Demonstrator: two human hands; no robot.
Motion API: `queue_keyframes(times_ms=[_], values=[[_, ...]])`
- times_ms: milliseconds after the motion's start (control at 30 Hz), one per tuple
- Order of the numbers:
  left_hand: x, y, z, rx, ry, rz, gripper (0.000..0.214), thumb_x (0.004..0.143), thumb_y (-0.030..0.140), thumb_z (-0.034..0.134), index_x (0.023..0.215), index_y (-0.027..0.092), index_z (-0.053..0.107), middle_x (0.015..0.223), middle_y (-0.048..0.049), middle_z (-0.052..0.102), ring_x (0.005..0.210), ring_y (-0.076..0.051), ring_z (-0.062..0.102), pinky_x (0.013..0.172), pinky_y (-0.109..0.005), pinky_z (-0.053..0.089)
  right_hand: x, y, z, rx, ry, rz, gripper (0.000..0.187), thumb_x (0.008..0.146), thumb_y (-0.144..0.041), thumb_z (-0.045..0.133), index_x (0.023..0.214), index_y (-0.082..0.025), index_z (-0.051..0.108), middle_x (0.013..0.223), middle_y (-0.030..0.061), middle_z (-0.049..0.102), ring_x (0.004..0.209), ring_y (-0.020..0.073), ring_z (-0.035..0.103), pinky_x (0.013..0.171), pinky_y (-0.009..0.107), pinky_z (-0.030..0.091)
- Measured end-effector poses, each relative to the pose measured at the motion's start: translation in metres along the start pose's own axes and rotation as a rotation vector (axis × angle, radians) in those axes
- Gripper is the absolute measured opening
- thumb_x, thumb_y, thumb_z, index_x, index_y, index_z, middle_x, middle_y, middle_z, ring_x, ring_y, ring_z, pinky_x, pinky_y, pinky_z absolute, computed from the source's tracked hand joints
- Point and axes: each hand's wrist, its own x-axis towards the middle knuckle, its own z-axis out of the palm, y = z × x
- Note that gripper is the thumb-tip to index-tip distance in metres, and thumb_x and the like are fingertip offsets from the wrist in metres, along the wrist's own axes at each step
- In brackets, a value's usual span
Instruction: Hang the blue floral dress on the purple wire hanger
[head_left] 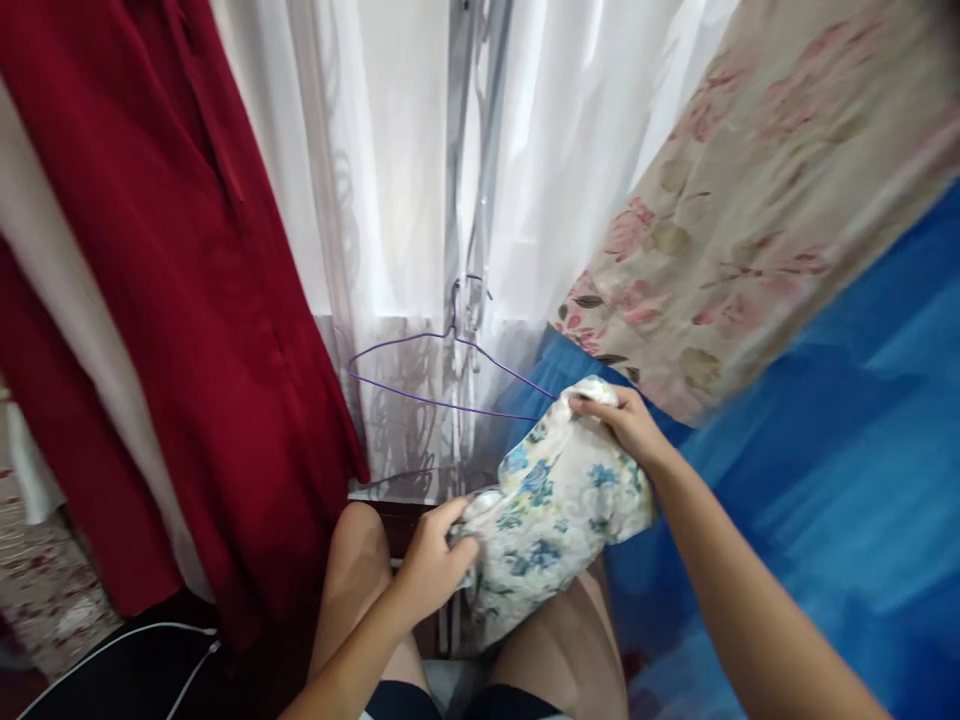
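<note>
A cream garment with blue flowers is bunched above my knees. My left hand is closed on its lower left edge. My right hand pinches its upper end, close to the right tip of a purple wire hanger. The hanger is bare and hangs from a grey metal pole in front of the white curtain.
A dark red garment hangs at the left. A beige cloth with pink flowers hangs at the upper right, with blue fabric below it. White sheer curtains fill the back. A white cable lies at the lower left.
</note>
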Motion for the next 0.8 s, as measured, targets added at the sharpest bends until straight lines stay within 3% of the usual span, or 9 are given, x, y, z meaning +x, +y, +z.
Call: queue_keyframes(times_ms=[100,167,233,300,367,500,600,700,800], values=[[0.009,0.027,-0.008,-0.338,-0.160,-0.046,0.026,0.072,0.019,0.061,0.097,0.017,0.060,0.089,-0.0006,0.058,0.086,-0.017,0.051,0.077,-0.024,0.039,0.050,-0.009,0.021,0.061,-0.095,0.051,0.031,0.060,-0.039,0.086,0.074,-0.016,0.069,0.062,-0.0005,0.064,0.053,0.0136,0.055,0.050,0.024,0.042],[0.012,0.046,-0.019,-0.450,-0.304,-0.084,0.025,0.072,0.022,0.064,0.096,0.015,0.060,0.085,-0.0003,0.056,0.080,-0.015,0.049,0.071,-0.022,0.037,0.067,-0.012,0.038,0.142,-0.232,0.150,0.033,0.061,-0.040,0.086,0.079,-0.016,0.070,0.068,0.0010,0.068,0.059,0.0156,0.061,0.055,0.025,0.047],[0.013,0.060,-0.033,-0.412,-0.412,-0.106,0.021,0.074,0.025,0.065,0.092,0.014,0.061,0.081,-0.0001,0.055,0.076,-0.014,0.047,0.067,-0.022,0.036,0.071,-0.014,0.053,0.204,-0.386,0.242,0.034,0.064,-0.041,0.086,0.079,-0.016,0.069,0.068,0.0017,0.068,0.060,0.0166,0.063,0.057,0.026,0.050],[0.013,0.064,-0.052,-0.250,-0.430,-0.101,0.020,0.076,0.028,0.066,0.091,0.015,0.062,0.080,0.0000,0.055,0.075,-0.014,0.047,0.066,-0.022,0.036,0.067,-0.014,0.062,0.219,-0.502,0.287,0.033,0.068,-0.043,0.083,0.079,-0.016,0.068,0.068,0.0029,0.069,0.060,0.0172,0.064,0.057,0.026,0.051],[0.014,0.055,-0.073,0.005,-0.357,-0.078,0.021,0.078,0.031,0.066,0.093,0.016,0.062,0.082,0.0002,0.056,0.076,-0.015,0.048,0.065,-0.022,0.037,0.062,-0.014,0.064,0.229,-0.514,0.287,0.031,0.072,-0.043,0.082,0.080,-0.016,0.069,0.069,0.0029,0.070,0.059,0.0168,0.065,0.057,0.026,0.051],[0.026,0.015,-0.129,0.487,-0.170,-0.001,0.023,0.090,0.040,0.051,0.089,0.018,0.061,0.078,0.0006,0.059,0.075,-0.017,0.053,0.067,-0.024,0.040,0.059,-0.017,0.056,0.251,-0.447,0.249,0.028,0.070,-0.038,0.084,0.085,-0.018,0.070,0.073,0.0008,0.072,0.061,0.0150,0.066,0.058,0.023,0.051],[0.045,-0.011,-0.178,0.796,-0.060,0.051,0.027,0.093,0.031,0.041,0.084,0.022,0.065,0.078,-0.0011,0.063,0.083,-0.021,0.057,0.079,-0.030,0.042,0.060,-0.024,0.052,0.173,-0.469,0.253,0.030,0.070,-0.038,0.084,0.084,-0.015,0.072,0.074,0.0031,0.073,0.061,0.0157,0.066,0.057,0.023,0.051],[0.077,-0.015,-0.222,0.889,0.086,0.062,0.027,0.087,0.021,0.041,0.082,0.023,0.068,0.085,-0.0053,0.067,0.095,-0.027,0.056,0.092,-0.041,0.038,0.055,-0.032,0.057,0.139,-0.482,0.261,0.029,0.068,-0.037,0.085,0.080,-0.013,0.072,0.073,0.0044,0.075,0.061,0.0162,0.067,0.058,0.024,0.051],[0.119,-0.001,-0.249,0.863,0.192,0.083,0.026,0.084,0.018,0.042,0.083,0.022,0.067,0.091,-0.0074,0.068,0.099,-0.029,0.055,0.096,-0.044,0.036,0.045,-0.040,0.067,0.192,-0.523,0.268,0.029,0.070,-0.034,0.084,0.088,-0.014,0.074,0.079,0.0066,0.077,0.070,0.0203,0.071,0.067,0.027,0.055]])
